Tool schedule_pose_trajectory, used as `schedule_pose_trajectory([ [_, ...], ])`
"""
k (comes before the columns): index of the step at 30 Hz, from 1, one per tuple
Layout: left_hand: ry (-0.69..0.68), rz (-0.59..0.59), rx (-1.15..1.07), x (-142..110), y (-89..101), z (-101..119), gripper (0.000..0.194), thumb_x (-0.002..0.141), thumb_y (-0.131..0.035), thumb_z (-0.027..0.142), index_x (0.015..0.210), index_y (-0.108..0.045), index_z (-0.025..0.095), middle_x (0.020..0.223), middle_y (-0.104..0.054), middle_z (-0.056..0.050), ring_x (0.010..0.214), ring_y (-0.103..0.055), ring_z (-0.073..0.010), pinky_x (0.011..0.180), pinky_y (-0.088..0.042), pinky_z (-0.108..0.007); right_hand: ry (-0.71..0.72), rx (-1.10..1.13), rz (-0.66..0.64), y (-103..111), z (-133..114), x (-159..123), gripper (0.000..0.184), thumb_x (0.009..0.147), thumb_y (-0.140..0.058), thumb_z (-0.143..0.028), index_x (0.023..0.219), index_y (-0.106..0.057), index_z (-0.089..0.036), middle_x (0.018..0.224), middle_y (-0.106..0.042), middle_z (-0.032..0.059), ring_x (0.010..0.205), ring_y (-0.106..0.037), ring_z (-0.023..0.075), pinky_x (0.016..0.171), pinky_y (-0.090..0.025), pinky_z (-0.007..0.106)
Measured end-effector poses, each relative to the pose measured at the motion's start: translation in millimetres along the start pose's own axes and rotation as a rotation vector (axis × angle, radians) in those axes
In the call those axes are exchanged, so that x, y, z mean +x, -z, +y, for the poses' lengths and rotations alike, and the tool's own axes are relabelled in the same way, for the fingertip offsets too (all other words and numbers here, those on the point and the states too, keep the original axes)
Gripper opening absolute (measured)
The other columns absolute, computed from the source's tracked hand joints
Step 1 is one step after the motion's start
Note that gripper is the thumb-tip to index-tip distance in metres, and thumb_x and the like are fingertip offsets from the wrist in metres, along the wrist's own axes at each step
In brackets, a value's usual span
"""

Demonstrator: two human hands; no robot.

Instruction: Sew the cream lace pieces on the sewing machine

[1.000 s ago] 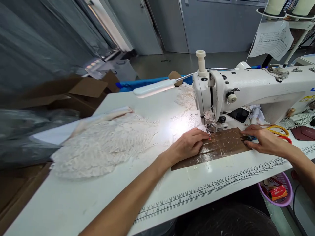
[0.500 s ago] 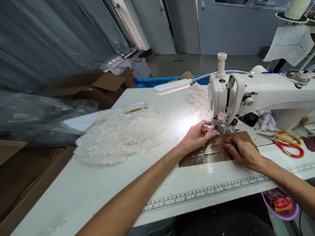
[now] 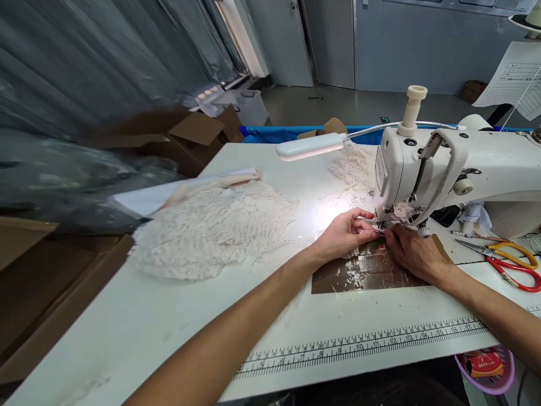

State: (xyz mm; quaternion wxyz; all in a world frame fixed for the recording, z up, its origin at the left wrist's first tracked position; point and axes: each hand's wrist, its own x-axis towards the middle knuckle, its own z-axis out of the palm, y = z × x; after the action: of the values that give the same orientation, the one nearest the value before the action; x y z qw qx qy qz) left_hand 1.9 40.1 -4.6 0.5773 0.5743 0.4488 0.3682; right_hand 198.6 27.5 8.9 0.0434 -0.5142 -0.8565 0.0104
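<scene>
My left hand (image 3: pixel 343 235) is closed on the edge of a strip of white lace (image 3: pixel 350 255) just left of the needle area of a white sewing machine (image 3: pixel 395 169). Close by, my right hand (image 3: pixel 412 251) is closed at the presser foot, its fingertips almost meeting those of the left. It grips a slim dark tool, mostly hidden by the fingers, whose thin tip (image 3: pixel 379 232) points at the lace. Under both hands lies a brown sheet (image 3: pixel 363 276) strewn with white thread scraps.
A heap of gathered white lace (image 3: pixel 211 231) spreads over the table left of my hands. More lace (image 3: pixel 353 166) lies behind the needle area. Red and yellow scissors (image 3: pixel 507 260) rest at right. A lamp (image 3: pixel 310 146) hangs over the table; a ruler strip (image 3: pixel 359 348) runs along the front edge.
My right hand has moved up and left, from the brown sheet to the presser foot beside my left hand. My left hand stays at the lace. The view has shifted slightly.
</scene>
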Motion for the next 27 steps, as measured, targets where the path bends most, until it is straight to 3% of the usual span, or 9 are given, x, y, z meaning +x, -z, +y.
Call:
schedule_pose_trajectory([
  [4, -0.01, 0.001, -0.021, 0.6, 0.9, -1.1, 0.029, 0.075, -0.07, 0.018, 0.099, -0.052, 0.017, 0.071, -0.067, 0.001, 0.067, -0.065, -0.0122, 0.063, -0.051, -0.026, 0.08, 0.071, 0.069, -13.2, 6.5, 4.5, 0.041, 0.102, -0.031, -0.045, 0.102, -0.059, -0.015, 0.079, -0.068, 0.011, 0.067, -0.061, 0.0206, 0.057, -0.036, 0.027],
  [12, 0.018, 0.038, -0.011, -0.1, -0.2, 0.2, 0.031, 0.076, -0.068, 0.017, 0.101, -0.049, 0.018, 0.066, -0.061, 0.005, 0.065, -0.064, -0.0119, 0.064, -0.05, -0.026, 0.204, 0.095, 0.217, -35.2, 15.7, 11.2, 0.027, 0.099, -0.04, -0.032, 0.111, -0.06, -0.017, 0.087, -0.065, 0.013, 0.077, -0.058, 0.0223, 0.065, -0.044, 0.034],
  [22, -0.037, 0.044, 0.033, 0.0, -1.2, -8.0, 0.035, 0.078, -0.067, 0.016, 0.105, -0.046, 0.02, 0.071, -0.066, 0.003, 0.069, -0.067, -0.0129, 0.063, -0.051, -0.026, 0.185, 0.125, 0.148, -35.1, 14.8, 10.3, 0.025, 0.098, -0.044, -0.03, 0.113, -0.061, -0.019, 0.088, -0.064, 0.0121, 0.079, -0.058, 0.0219, 0.068, -0.045, 0.033],
  [27, -0.073, 0.017, 0.055, 0.7, -3.9, -12.9, 0.035, 0.082, -0.063, 0.017, 0.111, -0.044, 0.019, 0.081, -0.073, -0.002, 0.082, -0.072, -0.0172, 0.073, -0.055, -0.029, 0.122, 0.089, 0.163, -30.6, 2.3, 13.1, 0.028, 0.1, -0.04, -0.033, 0.101, -0.063, -0.016, 0.086, -0.065, 0.0126, 0.074, -0.059, 0.0211, 0.062, -0.041, 0.031],
])
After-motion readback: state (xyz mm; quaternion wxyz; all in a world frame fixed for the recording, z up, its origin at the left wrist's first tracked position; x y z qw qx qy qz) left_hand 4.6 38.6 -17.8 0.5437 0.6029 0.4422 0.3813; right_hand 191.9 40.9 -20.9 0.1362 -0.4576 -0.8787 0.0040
